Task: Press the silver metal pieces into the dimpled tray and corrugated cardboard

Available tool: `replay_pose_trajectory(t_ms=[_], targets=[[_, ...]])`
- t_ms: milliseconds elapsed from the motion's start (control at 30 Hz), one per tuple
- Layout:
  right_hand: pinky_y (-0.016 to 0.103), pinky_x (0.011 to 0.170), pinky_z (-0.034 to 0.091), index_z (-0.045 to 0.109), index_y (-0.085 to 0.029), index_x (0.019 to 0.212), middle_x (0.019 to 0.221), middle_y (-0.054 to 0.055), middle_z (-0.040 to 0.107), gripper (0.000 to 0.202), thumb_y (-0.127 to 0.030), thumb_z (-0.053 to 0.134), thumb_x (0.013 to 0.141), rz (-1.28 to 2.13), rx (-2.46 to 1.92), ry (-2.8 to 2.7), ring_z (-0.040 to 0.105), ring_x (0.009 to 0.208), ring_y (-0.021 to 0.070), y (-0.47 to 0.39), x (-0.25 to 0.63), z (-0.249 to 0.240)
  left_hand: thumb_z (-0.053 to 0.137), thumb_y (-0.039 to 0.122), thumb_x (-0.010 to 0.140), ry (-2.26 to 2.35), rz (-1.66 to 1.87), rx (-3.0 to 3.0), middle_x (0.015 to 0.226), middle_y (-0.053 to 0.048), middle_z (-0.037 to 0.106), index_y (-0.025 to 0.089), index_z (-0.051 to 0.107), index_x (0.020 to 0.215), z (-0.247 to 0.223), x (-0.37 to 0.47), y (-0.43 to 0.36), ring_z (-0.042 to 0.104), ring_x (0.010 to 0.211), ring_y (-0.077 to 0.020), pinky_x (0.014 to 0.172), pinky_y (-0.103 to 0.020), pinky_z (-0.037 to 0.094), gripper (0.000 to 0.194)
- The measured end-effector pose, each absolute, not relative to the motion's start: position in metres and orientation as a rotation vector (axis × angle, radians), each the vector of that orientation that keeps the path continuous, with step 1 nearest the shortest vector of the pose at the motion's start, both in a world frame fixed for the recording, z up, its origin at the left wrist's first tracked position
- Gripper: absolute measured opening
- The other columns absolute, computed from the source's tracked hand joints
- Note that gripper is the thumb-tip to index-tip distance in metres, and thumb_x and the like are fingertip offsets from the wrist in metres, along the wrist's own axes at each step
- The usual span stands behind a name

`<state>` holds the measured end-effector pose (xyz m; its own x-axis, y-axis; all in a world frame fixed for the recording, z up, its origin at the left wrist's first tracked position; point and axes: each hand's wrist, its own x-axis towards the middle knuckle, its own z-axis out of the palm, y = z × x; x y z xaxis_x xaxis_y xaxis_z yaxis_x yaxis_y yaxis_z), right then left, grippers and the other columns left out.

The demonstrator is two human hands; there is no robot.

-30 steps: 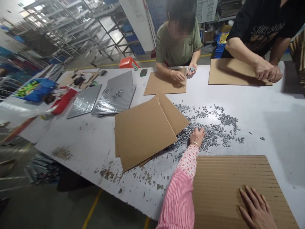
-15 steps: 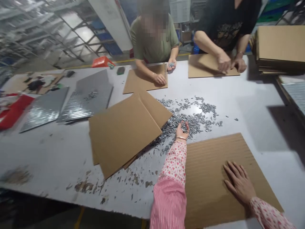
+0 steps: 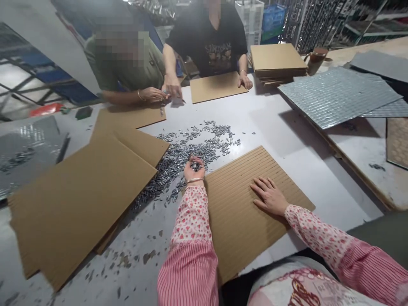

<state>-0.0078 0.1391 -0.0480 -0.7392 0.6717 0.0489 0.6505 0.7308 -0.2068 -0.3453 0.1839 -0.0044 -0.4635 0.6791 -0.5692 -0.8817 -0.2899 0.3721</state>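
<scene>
Head view: the left hand (image 3: pixel 194 170) is turned palm up with its fingers curled in, cupping a few small metal pieces (image 3: pixel 172 168), while the rest of these lie loose around and beyond those fingers, thickest to their left. The right hand (image 3: pixel 270 197) rests palm down, its fingers straight and slightly spread, gripping nothing, on a grooved cardboard sheet (image 3: pixel 236 225). This sheet reaches from under the right fingers to just beside the left wrist. Left of the left fingers, overlapping plain cardboard sheets (image 3: pixel 86 182) cover the edge of the heap. Farther beyond them, a co-worker's hand (image 3: pixel 174 87) is close to the hand of another co-worker in green (image 3: pixel 153 94); whether they touch, I cannot tell. Well beyond the right fingers, toward the right, lie silvery ribbed sheets (image 3: pixel 341 95) and, farther off, a cardboard stack (image 3: pixel 279 57).
</scene>
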Motion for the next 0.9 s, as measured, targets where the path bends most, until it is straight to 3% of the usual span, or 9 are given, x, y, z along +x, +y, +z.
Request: replay_pose_trajectory(t_ms=[100, 200, 533, 733, 800, 900], targets=[[0.047, 0.11, 0.014, 0.038, -0.025, 0.137, 0.146, 0.006, 0.031, 0.058, -0.054, 0.04, 0.086, 0.254, -1.148, -2.758, 0.023, 0.134, 0.0263, 0.138, 0.006, -0.049, 0.03, 0.006, 0.084, 0.76, 1.999, -0.449, 0.057, 0.002, 0.049, 0.013, 0.049, 0.072, 0.004, -0.328, 0.166, 0.048, 0.045, -0.0045, 0.042, -0.011, 0.042, 0.023], [0.047, 0.11, 0.014, 0.038, -0.025, 0.136, 0.146, 0.006, 0.031, 0.058, -0.053, 0.039, 0.087, 0.23, -1.232, -2.712, 0.023, 0.134, 0.0264, 0.142, 0.028, -0.052, 0.025, 0.009, 0.085, 0.761, 2.091, -0.543, 0.054, 0.003, 0.045, 0.016, 0.045, 0.069, 0.013, -0.31, 0.15, 0.048, 0.043, -0.0058, 0.043, -0.014, 0.045, 0.027], [0.046, 0.109, 0.013, 0.039, -0.024, 0.136, 0.145, 0.007, 0.031, 0.059, -0.055, 0.041, 0.086, 0.243, -1.192, -2.73, 0.024, 0.133, 0.0275, 0.187, 0.074, -0.055, 0.017, 0.019, 0.089, 0.645, 2.08, -0.624, 0.071, -0.005, 0.057, 0.016, 0.049, 0.078, 0.015, -0.231, 0.077, 0.062, 0.061, -0.014, 0.056, -0.029, 0.054, 0.034], [0.045, 0.107, 0.018, 0.042, -0.022, 0.134, 0.143, 0.01, 0.035, 0.058, -0.052, 0.046, 0.085, 0.191, -1.164, -2.731, 0.028, 0.13, 0.0274, 0.224, 0.087, -0.048, 0.022, 0.009, 0.086, 0.487, 1.812, -0.57, 0.065, 0.001, 0.051, 0.014, 0.047, 0.085, 0.001, -0.168, 0.029, 0.054, 0.049, -0.0059, 0.041, -0.012, 0.042, 0.025], [0.046, 0.106, 0.02, 0.045, -0.019, 0.131, 0.141, 0.013, 0.037, 0.056, -0.049, 0.051, 0.083, 0.155, -1.162, -2.69, 0.029, 0.129, 0.0288, 0.226, 0.09, -0.042, 0.027, 0.007, 0.085, 0.45, 1.725, -0.553, 0.064, 0.002, 0.049, 0.014, 0.046, 0.083, -0.005, -0.152, 0.018, 0.049, 0.044, -0.0035, 0.037, -0.01, 0.038, 0.02], [0.045, 0.103, 0.026, 0.052, -0.014, 0.122, 0.132, 0.015, 0.045, 0.044, -0.037, 0.053, 0.084, 0.181, -1.138, -2.499, 0.035, 0.124, 0.0282, 0.202, 0.083, -0.031, 0.035, 0.007, 0.083, 0.431, 1.676, -0.546, 0.063, 0.002, 0.05, 0.014, 0.046, 0.078, -0.011, -0.136, 0.009, 0.049, 0.047, -0.0039, 0.043, -0.012, 0.042, 0.014]])
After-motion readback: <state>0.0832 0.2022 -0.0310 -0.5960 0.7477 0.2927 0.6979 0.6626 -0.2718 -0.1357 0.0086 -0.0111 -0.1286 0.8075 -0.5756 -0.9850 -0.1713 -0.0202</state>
